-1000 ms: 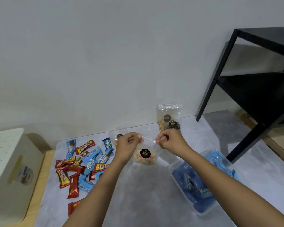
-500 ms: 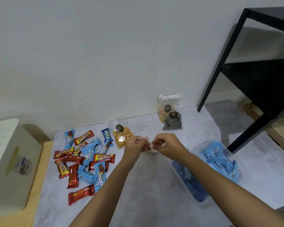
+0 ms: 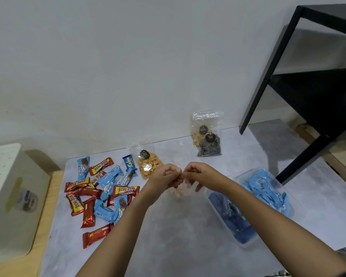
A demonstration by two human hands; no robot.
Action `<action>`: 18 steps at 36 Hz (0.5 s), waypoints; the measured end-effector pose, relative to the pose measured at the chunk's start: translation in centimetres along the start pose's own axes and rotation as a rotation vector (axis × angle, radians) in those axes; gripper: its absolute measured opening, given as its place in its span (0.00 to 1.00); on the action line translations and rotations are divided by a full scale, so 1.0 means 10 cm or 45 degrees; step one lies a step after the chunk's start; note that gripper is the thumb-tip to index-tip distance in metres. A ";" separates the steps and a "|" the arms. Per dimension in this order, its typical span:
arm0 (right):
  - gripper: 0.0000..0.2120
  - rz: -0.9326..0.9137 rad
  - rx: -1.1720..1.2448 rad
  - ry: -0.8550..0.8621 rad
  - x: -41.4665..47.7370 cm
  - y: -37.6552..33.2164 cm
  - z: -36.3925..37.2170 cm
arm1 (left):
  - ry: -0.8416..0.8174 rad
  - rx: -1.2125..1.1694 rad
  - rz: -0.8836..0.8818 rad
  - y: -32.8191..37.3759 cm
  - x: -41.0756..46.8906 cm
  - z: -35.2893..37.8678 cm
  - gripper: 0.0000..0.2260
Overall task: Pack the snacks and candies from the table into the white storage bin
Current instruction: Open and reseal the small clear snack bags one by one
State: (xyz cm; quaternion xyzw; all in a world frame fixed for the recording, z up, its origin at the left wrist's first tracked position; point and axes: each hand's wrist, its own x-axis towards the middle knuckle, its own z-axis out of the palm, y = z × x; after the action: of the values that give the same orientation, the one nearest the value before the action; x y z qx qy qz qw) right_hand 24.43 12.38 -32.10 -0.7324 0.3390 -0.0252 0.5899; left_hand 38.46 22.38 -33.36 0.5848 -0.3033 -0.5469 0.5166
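Both hands meet over the middle of the grey table [image 3: 178, 236]. The left hand [image 3: 166, 176] and right hand [image 3: 198, 173] each pinch the top of a small clear snack bag [image 3: 181, 189], which hangs blurred beneath them, its contents only a pale pinkish smear. At nine o'clock the white storage bin [image 3: 10, 196] is cut off by the frame edge. The candy bars [image 3: 100, 190] lie heaped at ten o'clock.

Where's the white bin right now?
Head view, far left: the white bin sits on the wooden surface beside the table, left of the candy bars.
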 end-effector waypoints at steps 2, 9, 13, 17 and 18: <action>0.07 -0.007 -0.010 0.023 0.00 0.01 0.01 | -0.026 0.028 -0.005 0.00 -0.02 -0.01 0.08; 0.09 0.023 0.111 0.195 0.02 0.01 0.10 | -0.032 0.112 0.009 0.00 0.03 -0.03 0.08; 0.07 -0.010 0.038 0.221 0.01 0.04 0.11 | -0.024 0.137 0.000 -0.01 0.04 -0.05 0.08; 0.08 -0.045 -0.033 0.272 0.01 0.04 0.09 | -0.019 0.151 0.002 -0.01 0.05 -0.03 0.08; 0.08 -0.049 -0.030 0.279 0.02 0.04 0.08 | -0.020 0.151 -0.001 0.00 0.05 -0.03 0.08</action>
State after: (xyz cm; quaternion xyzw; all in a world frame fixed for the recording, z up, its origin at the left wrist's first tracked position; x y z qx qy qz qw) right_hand 24.73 12.99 -32.77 -0.7385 0.3878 -0.1125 0.5400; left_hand 38.83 22.01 -33.58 0.6101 -0.3391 -0.5328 0.4785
